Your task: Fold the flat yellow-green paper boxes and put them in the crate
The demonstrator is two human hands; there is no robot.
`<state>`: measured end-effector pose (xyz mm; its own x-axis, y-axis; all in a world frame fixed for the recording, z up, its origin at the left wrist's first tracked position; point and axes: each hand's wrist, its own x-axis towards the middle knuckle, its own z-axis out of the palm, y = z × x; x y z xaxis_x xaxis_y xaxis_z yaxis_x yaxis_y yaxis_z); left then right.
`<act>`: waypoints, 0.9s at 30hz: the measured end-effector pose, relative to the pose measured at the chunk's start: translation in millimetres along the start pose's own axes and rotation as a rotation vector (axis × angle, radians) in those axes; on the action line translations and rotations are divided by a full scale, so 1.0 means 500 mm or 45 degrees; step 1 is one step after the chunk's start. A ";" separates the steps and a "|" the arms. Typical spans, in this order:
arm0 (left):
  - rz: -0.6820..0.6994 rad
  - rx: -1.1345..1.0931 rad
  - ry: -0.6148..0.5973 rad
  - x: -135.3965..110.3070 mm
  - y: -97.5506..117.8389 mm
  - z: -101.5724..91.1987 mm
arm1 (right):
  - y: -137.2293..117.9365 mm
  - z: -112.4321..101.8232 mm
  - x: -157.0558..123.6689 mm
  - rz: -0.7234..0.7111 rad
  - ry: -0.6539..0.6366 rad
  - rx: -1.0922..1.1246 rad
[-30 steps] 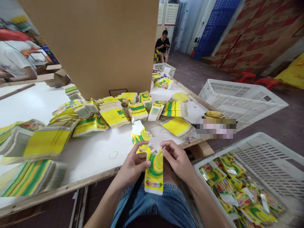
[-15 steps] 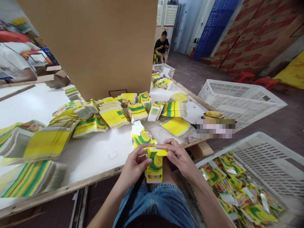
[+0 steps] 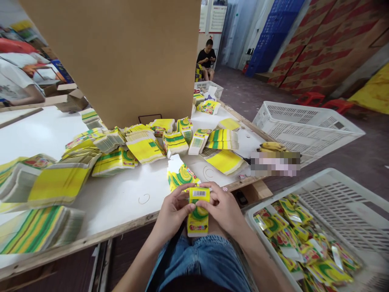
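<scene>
Between my hands, above my lap, is a small yellow-and-green carton [image 3: 198,221] with a barcode on its top end. My left hand [image 3: 175,210] grips its left side, thumb on the front face and fingers behind. My right hand [image 3: 223,207] pinches the upper right side, its thumb pressed on the front near the barcode flap. Just beyond the hands, an opened, unfolded carton [image 3: 184,175] with a white flap lies on the white table [image 3: 121,198]. Whatever the fingertips behind the carton touch is hidden.
Stacks of flat yellow cartons [image 3: 146,147] spread across the table. A tall brown cardboard box [image 3: 121,61] stands behind them. At right, a white crate [image 3: 328,190] holds filled cartons; another white crate [image 3: 306,125] stands beyond, near bananas [image 3: 272,147]. Two people sit farther off.
My right hand has closed in on the carton, its thumb now on the front. The top flap, which stuck out to the right, now lies flat with the barcode facing me.
</scene>
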<state>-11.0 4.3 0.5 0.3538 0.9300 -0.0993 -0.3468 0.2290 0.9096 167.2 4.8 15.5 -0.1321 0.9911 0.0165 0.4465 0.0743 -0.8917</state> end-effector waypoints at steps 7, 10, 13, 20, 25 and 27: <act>0.020 0.162 0.026 0.004 -0.021 0.025 | 0.040 0.021 -0.002 -0.052 0.159 0.327; 0.089 0.331 0.064 0.005 -0.023 0.040 | 0.046 -0.031 -0.031 -0.056 0.295 0.213; 0.286 0.720 0.243 0.008 -0.021 0.023 | 0.060 -0.142 -0.079 -0.081 0.759 -0.328; 0.336 1.206 0.474 0.018 -0.046 -0.033 | 0.113 -0.141 -0.040 0.097 0.630 -0.275; 0.348 1.120 0.408 0.019 -0.053 -0.036 | 0.117 0.048 0.112 0.092 0.416 0.268; 0.353 1.058 0.398 0.015 -0.048 -0.040 | 0.113 0.074 0.144 0.079 0.391 0.361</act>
<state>-17.4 11.7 -30.4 0.0597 0.9836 0.1704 0.3925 -0.1801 0.9019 150.3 76.4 -50.4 0.1767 0.9827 0.0546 0.1783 0.0226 -0.9837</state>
